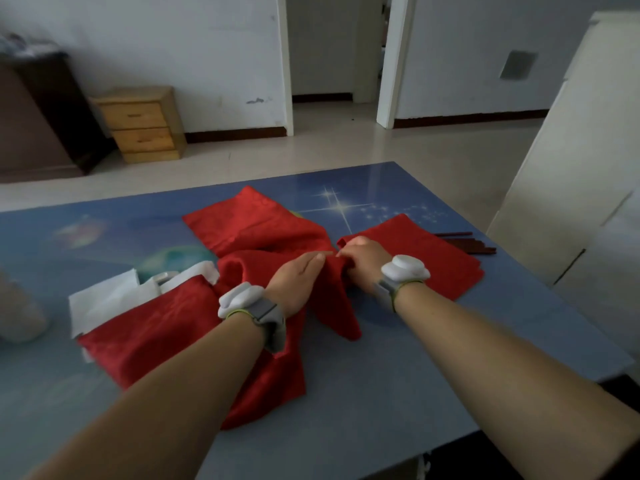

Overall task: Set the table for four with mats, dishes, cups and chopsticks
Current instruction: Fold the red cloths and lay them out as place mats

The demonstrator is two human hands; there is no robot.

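Note:
Several red cloth mats lie overlapping on the blue table (398, 393). One mat (242, 226) is spread at the far middle, another (426, 254) at the right, a third (149, 330) at the near left. A crumpled red mat (329, 306) lies bunched in the middle. My right hand (363, 259) is closed on a fold of that crumpled mat. My left hand (298, 282) rests flat on it with fingers straight and together. Dark chopsticks (467, 244) lie behind the right mat. A white cup or dish (162, 277) peeks out at the left, mostly hidden.
A white bag or paper (110, 303) lies at the left under the mats. A blurred pale object (17, 313) stands at the left edge. Beyond the table are a wooden drawer unit (142, 123), a dark cabinet (45, 116) and a white appliance (571, 150) at the right.

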